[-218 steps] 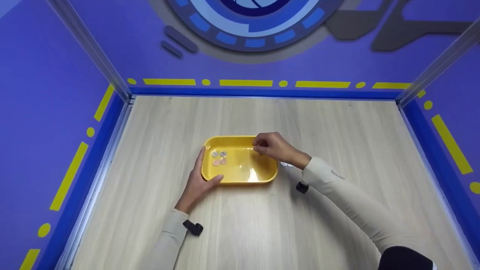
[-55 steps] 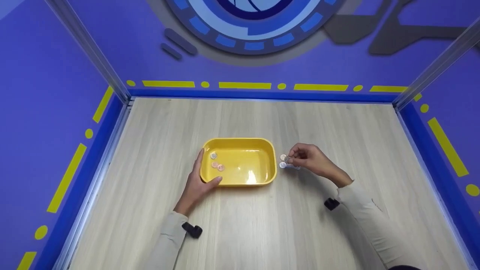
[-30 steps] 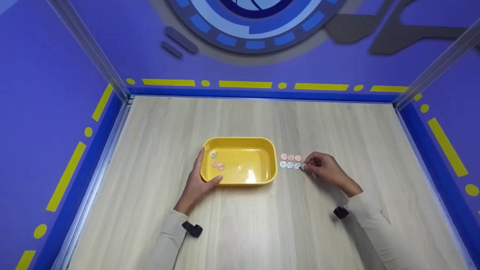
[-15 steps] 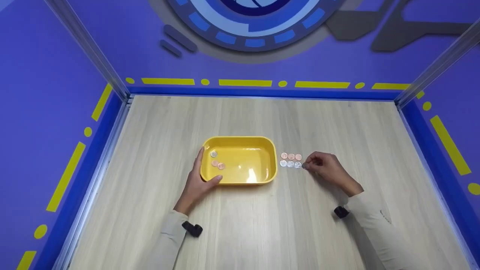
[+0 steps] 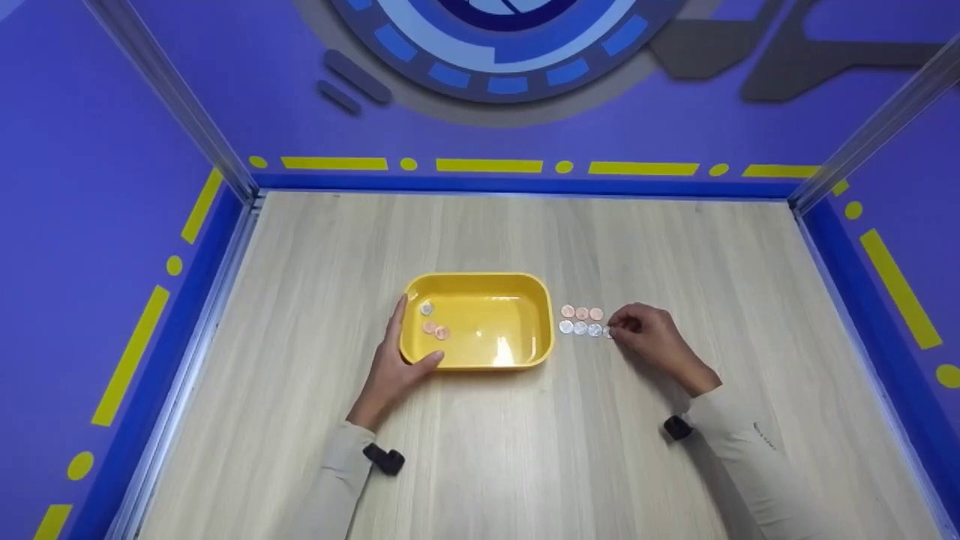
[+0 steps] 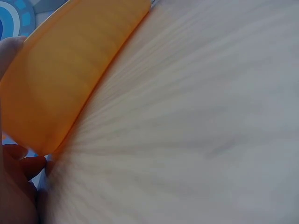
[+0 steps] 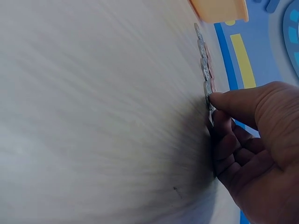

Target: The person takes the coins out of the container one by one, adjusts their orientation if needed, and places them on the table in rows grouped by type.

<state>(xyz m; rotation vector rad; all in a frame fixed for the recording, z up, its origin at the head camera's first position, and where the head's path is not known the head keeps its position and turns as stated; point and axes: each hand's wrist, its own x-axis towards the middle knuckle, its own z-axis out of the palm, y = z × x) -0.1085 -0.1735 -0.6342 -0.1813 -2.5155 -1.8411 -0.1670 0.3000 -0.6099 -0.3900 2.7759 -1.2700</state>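
Observation:
My left hand [image 5: 394, 373] holds the left end of a yellow plastic tray [image 5: 480, 363], thumb over the near rim and fingers along the outer side. Inside, at the left, lie one silver coin [image 5: 427, 309] and two copper coins [image 5: 442, 333]. Just right of the tray, three copper coins [image 5: 582, 313] form a row, with a row of several silver coins [image 5: 580, 328] nearer me. At the right end of the silver row my right hand [image 5: 651, 337] pinches a silver coin [image 7: 208, 91] between thumb and fingertips, down at the tabletop. Its other fingers are curled.
The pale wood tabletop [image 5: 480, 442] is bounded by a blue back wall [image 5: 487, 135] and blue side walls with yellow marks. Metal rails run along the table's left and right edges.
My right hand has left the tray and moved right, bringing a silver coin to the end of the silver row. One silver coin fewer lies in the tray. The left hand keeps its place.

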